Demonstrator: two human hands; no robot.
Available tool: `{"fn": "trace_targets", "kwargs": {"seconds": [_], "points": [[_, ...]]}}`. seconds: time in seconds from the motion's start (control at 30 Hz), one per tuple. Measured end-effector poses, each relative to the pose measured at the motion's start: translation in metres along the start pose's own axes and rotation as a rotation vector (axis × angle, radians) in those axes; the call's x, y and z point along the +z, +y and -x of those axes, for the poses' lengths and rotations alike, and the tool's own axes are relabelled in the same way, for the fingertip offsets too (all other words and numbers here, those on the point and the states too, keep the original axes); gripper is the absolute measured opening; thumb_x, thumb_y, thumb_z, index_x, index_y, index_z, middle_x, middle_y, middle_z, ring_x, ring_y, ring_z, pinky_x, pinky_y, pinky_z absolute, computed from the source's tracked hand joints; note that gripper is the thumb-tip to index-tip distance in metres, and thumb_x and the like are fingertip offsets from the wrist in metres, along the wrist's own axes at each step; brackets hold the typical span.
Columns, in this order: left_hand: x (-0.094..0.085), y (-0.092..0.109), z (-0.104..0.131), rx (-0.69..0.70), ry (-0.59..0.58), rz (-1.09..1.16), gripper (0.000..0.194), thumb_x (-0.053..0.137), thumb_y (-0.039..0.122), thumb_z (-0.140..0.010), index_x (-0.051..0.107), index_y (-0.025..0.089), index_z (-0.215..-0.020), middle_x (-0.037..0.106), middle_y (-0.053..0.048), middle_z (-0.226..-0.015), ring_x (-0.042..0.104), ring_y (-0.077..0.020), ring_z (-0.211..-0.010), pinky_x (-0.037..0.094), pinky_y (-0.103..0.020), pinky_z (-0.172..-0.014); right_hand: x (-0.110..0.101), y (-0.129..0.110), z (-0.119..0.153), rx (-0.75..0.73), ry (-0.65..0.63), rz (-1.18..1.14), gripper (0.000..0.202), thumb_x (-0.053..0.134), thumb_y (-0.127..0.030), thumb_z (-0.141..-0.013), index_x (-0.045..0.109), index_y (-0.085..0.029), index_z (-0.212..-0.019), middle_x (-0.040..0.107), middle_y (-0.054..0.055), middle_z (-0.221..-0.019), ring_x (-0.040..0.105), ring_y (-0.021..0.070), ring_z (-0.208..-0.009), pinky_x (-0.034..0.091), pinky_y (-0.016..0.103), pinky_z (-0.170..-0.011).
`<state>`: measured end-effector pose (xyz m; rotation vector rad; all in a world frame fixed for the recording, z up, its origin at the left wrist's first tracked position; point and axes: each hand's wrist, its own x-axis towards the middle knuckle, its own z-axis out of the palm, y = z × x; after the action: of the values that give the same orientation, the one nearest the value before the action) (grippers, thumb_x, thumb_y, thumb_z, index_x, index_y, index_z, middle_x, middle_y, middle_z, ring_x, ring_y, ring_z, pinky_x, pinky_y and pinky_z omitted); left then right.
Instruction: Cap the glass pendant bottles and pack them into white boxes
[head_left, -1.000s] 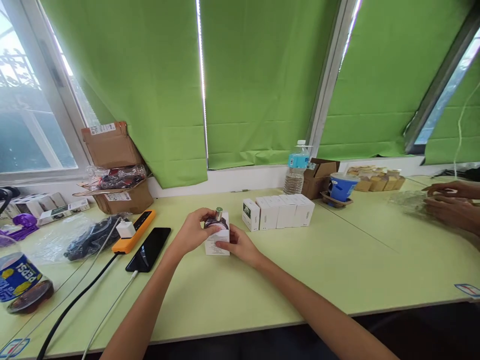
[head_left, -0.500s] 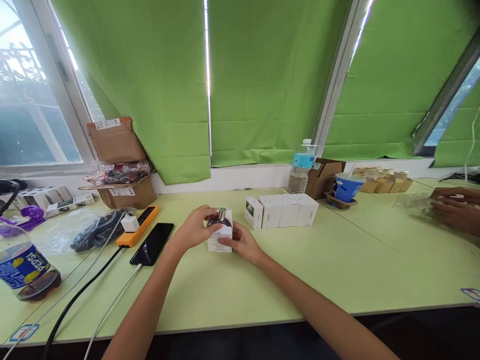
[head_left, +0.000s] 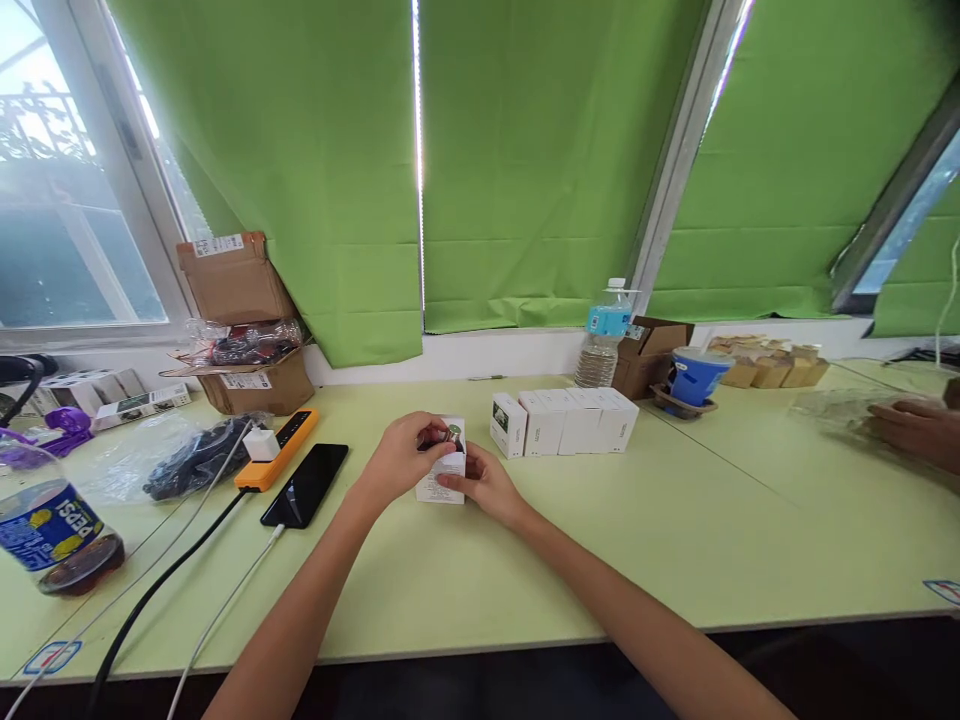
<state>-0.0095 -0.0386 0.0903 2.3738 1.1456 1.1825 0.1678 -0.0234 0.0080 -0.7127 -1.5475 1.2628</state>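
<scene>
A small dark bottle with a shiny metallic cap (head_left: 453,435) is at the open top of a white box (head_left: 442,489), most of its body hidden by the box and fingers. My left hand (head_left: 405,455) grips the bottle from the left, fingers closed round it near the cap. From the right, my right hand (head_left: 489,484) steadies the box, its thumb on the front panel. The box stands upright on the table (head_left: 540,560). A row of similar white boxes (head_left: 574,422) stands just to the right.
At left are a black phone (head_left: 305,486) on a cable, an orange power strip (head_left: 276,452), a Pepsi bottle (head_left: 56,530) and a cardboard box (head_left: 259,388). A water bottle (head_left: 598,350) and blue cup (head_left: 694,378) stand behind the row. Another person's hand (head_left: 911,425) shows far right.
The dark bottle has gone lower into the white box, and its cap has tilted a little to the right. My right hand stays on the box. The other person's hand has shifted right.
</scene>
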Motion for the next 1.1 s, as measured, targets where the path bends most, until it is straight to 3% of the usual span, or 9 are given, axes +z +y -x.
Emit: {"fn": "trace_targets", "kwargs": {"seconds": [0.2,0.4,0.67,0.87,1.1], "points": [[0.0,0.007,0.001,0.038,0.028,-0.137,0.028,0.058,0.043,-0.087,0.064,0.024,-0.107,0.065,-0.001,-0.083,0.059,-0.0167,-0.076,0.045,-0.029,-0.075,0.001,0.0,0.0,-0.003,0.006,0.012,0.057,0.083,-0.042,-0.064,0.062,-0.022,-0.113,0.071,0.006,-0.104,0.067,0.0256,-0.095,0.054,0.042,-0.083],[0.005,0.007,0.002,0.055,0.06,-0.249,0.033,0.055,0.049,-0.089,0.061,0.024,-0.109,0.067,-0.002,-0.082,0.06,-0.0199,-0.076,0.041,-0.035,-0.083,0.001,0.0,0.001,-0.022,-0.004,0.021,0.057,0.082,-0.039,-0.067,0.061,-0.023,-0.118,0.068,0.007,-0.116,0.066,0.0258,-0.099,0.054,0.042,-0.085],[0.005,0.004,0.004,0.079,0.046,-0.301,0.035,0.053,0.05,-0.09,0.059,0.023,-0.111,0.067,-0.004,-0.084,0.061,-0.0223,-0.083,0.04,-0.037,-0.086,0.001,0.0,0.001,-0.034,0.0,0.035,0.047,0.081,-0.038,-0.07,0.062,-0.023,-0.11,0.069,0.005,-0.106,0.065,0.0242,-0.096,0.053,0.039,-0.082],[0.01,0.003,0.005,0.131,0.018,-0.348,0.035,0.053,0.05,-0.09,0.059,0.022,-0.111,0.07,-0.006,-0.091,0.062,-0.0256,-0.096,0.039,-0.04,-0.089,0.0,0.001,0.0,-0.065,0.046,0.091,0.037,0.082,-0.041,-0.067,0.062,-0.021,-0.091,0.068,0.002,-0.091,0.062,0.02,-0.082,0.051,0.033,-0.071],[0.007,0.004,0.007,0.229,0.033,-0.363,0.028,0.052,0.047,-0.092,0.063,0.024,-0.105,0.067,-0.004,-0.094,0.057,-0.022,-0.096,0.039,-0.039,-0.088,0.001,-0.002,0.002,-0.064,0.034,0.084,0.041,0.081,-0.042,-0.068,0.061,-0.021,-0.097,0.066,0.002,-0.09,0.061,0.0191,-0.081,0.048,0.03,-0.068]]}}
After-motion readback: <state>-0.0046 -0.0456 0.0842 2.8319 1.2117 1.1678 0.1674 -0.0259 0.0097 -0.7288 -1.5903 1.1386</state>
